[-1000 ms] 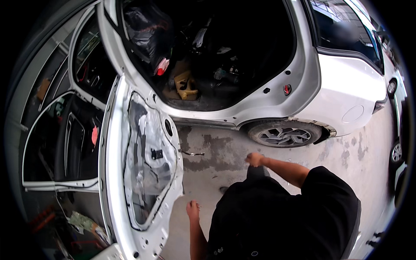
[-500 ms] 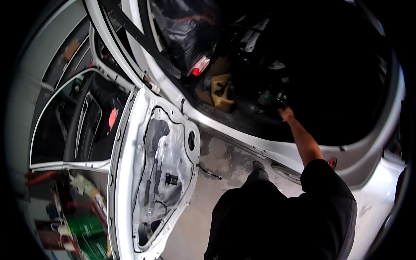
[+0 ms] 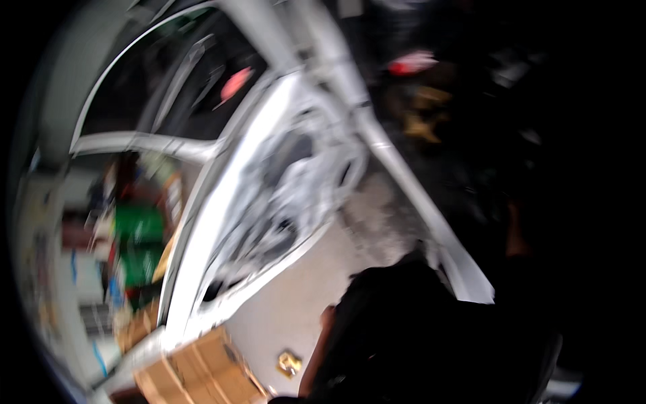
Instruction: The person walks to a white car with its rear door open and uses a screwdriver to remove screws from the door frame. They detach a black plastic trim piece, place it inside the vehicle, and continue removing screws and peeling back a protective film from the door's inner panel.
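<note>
Grey floor [image 3: 286,293] beside low left hand [image 3: 327,316], right forearm [image 3: 515,232] forward against dark cabin [image 3: 471,128], both hands' closure unclear

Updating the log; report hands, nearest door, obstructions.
Left hand low, partly hidden. Right hand lost in darkness. Nearest door open. Cardboard box near it.

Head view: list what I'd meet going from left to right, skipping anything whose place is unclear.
Cardboard box → gold-coloured piece on the floor → left hand, partly hidden → red and pale item inside the car → right forearm, fading into the dark.
</note>
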Action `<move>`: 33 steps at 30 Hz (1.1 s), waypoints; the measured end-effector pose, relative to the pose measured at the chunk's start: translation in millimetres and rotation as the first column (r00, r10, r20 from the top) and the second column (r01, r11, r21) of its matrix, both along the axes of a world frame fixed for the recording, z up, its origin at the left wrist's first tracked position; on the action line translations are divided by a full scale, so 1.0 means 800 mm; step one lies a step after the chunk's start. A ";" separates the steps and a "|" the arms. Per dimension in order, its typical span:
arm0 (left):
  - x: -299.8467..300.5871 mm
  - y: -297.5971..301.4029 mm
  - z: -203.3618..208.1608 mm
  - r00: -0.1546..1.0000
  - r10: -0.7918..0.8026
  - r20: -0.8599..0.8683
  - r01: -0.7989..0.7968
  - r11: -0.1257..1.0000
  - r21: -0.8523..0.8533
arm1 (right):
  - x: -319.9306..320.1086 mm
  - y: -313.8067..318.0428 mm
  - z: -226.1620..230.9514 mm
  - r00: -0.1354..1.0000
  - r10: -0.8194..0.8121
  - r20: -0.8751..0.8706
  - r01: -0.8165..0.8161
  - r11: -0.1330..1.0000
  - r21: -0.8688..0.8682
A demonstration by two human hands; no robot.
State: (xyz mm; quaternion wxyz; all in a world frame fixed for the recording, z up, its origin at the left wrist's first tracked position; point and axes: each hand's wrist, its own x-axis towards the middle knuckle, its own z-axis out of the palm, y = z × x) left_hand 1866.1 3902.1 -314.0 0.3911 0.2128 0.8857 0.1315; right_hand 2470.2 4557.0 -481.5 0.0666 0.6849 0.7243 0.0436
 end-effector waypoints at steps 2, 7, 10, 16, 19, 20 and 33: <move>-0.021 0.028 0.029 0.998 -0.006 -0.061 0.006 1.000 0.004 | -0.050 -0.007 -0.010 0.961 -0.088 -0.261 0.070 0.995 -0.077; -0.071 0.081 0.137 0.964 0.268 -0.003 -0.255 0.922 0.292 | -0.232 -0.053 0.124 -0.238 -0.375 -0.896 0.422 0.791 -0.443; -0.107 0.090 0.224 0.839 0.381 0.389 -0.544 0.622 0.564 | -0.342 -0.189 0.319 -0.546 -0.277 -0.790 0.220 0.863 -0.455; -0.183 0.051 0.426 0.837 -0.134 0.531 -0.499 0.214 0.840 | -0.568 -0.493 0.557 -0.638 -0.450 -0.625 -0.488 0.864 -0.123; -0.207 0.016 0.492 0.889 -0.330 0.319 -0.286 0.144 0.947 | -0.658 -0.630 0.621 -0.519 -0.417 -0.746 -0.639 0.769 0.015; -0.212 -0.001 0.511 0.877 -0.393 0.277 -0.254 0.110 0.961 | -0.685 -0.670 0.641 -0.467 -0.380 -0.798 -0.687 0.725 0.057; -0.259 -0.155 0.610 0.668 -0.669 0.327 -0.562 -0.165 0.810 | -0.784 -0.882 0.781 -0.477 0.413 -0.776 -0.695 0.364 0.620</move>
